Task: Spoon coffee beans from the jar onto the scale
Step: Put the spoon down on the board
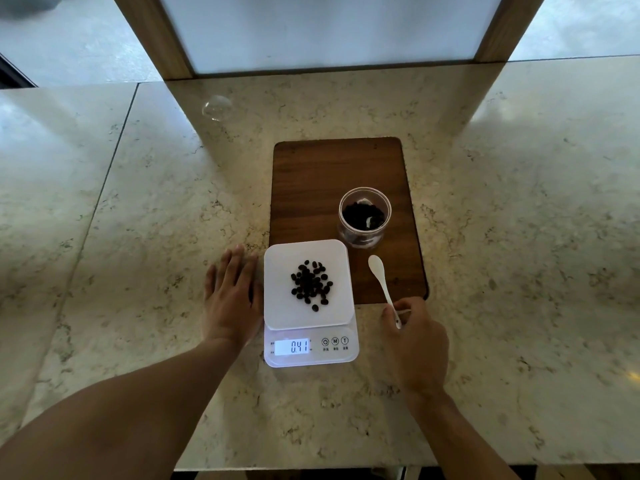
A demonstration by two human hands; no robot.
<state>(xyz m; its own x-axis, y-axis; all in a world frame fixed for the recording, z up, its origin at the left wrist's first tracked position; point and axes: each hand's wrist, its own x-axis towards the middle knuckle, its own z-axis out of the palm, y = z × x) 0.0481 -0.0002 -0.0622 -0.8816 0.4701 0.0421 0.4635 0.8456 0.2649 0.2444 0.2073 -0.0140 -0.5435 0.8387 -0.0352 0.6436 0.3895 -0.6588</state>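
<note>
Left hand (232,292) flat, open beside scale (277,306) | right hand (414,344) pinching empty spoon (381,278) | step: between scoops | next: dip spoon into jar (364,216).

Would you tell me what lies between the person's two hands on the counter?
In the head view, the white scale with its pile of coffee beans sits between the left hand and right hand.

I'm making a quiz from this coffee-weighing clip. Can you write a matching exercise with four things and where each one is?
Things:
1. spoon
2. jar
3. loose beans
4. left hand

Places:
A. standing on the wooden board
B. flat on the counter beside the scale
C. piled on the scale's platform
D. held in the right hand

Pairs: 1-D, 2-A, 3-C, 4-B
</note>
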